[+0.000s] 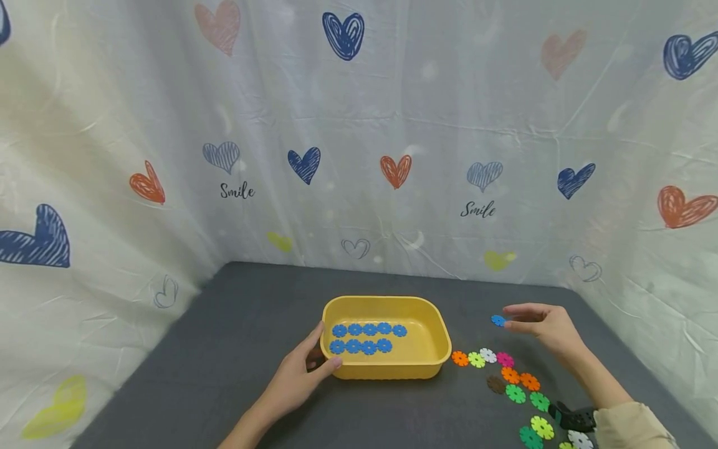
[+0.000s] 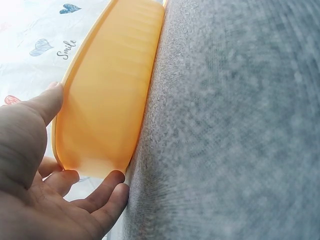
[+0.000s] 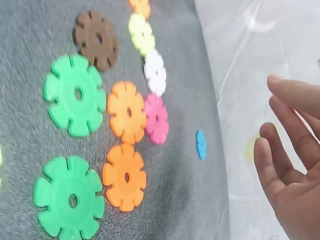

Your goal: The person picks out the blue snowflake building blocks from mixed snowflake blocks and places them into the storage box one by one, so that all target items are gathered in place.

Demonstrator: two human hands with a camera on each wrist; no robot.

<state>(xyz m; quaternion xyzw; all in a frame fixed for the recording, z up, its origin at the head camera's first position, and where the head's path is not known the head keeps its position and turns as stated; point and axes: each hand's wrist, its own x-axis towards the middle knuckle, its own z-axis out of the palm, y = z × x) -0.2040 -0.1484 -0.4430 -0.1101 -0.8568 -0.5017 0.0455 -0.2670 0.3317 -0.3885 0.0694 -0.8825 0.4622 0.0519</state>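
Observation:
My left hand (image 1: 297,368) grips the near left corner of a yellow plastic basin (image 1: 387,371), thumb at the rim and fingers against the end wall. In the left wrist view the basin's outer wall (image 2: 107,95) stands on the table. Inside the basin lie two rows of blue snowflake discs (image 1: 369,328). My right hand (image 1: 546,327) hovers at the right with its thumb and fingers apart, holding nothing. Close to its fingertips is a single blue snowflake disc (image 1: 497,320); the right wrist view shows this disc (image 3: 201,144) flat on the table, apart from the hand.
Right of the basin, loose snowflake discs trail toward the front: orange (image 1: 460,358), white (image 1: 488,355), pink (image 1: 505,360), brown (image 1: 496,384), green (image 1: 515,393) and yellow (image 1: 542,427). A heart-printed curtain (image 1: 359,125) hangs behind the dark grey table (image 1: 252,324).

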